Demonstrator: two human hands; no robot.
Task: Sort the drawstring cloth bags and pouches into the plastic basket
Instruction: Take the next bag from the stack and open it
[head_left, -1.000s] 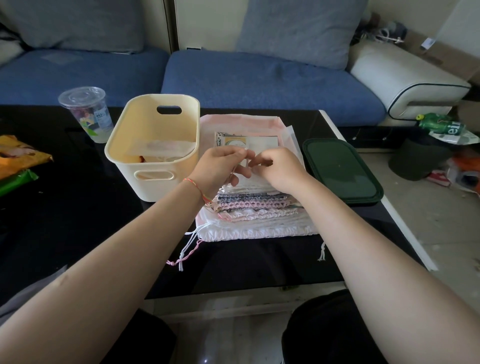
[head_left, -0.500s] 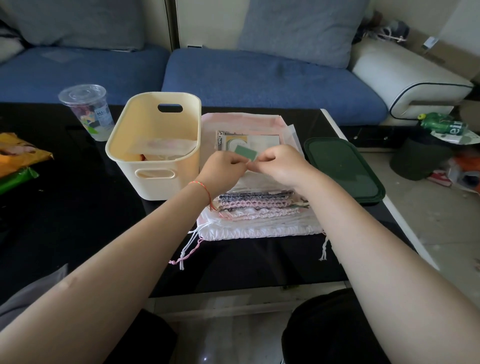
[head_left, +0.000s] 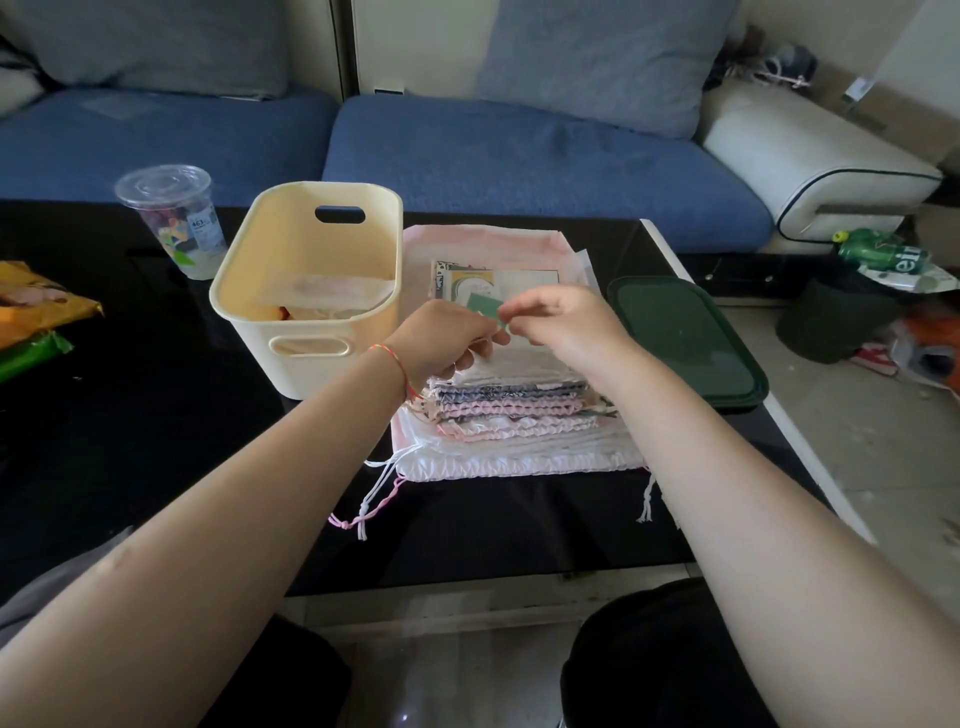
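Green card, small and thin, sits pinched between left hand and right hand above the stacked drawstring pouches. Lift it gently, sparing the stack. Cream plastic basket stands just left on the black glossy table; a blue sofa lies beyond.

A lidded plastic cup stood on the black surface; a green lid lay right, snack packets left.

Blue sofa behind black glass table, pale floor.
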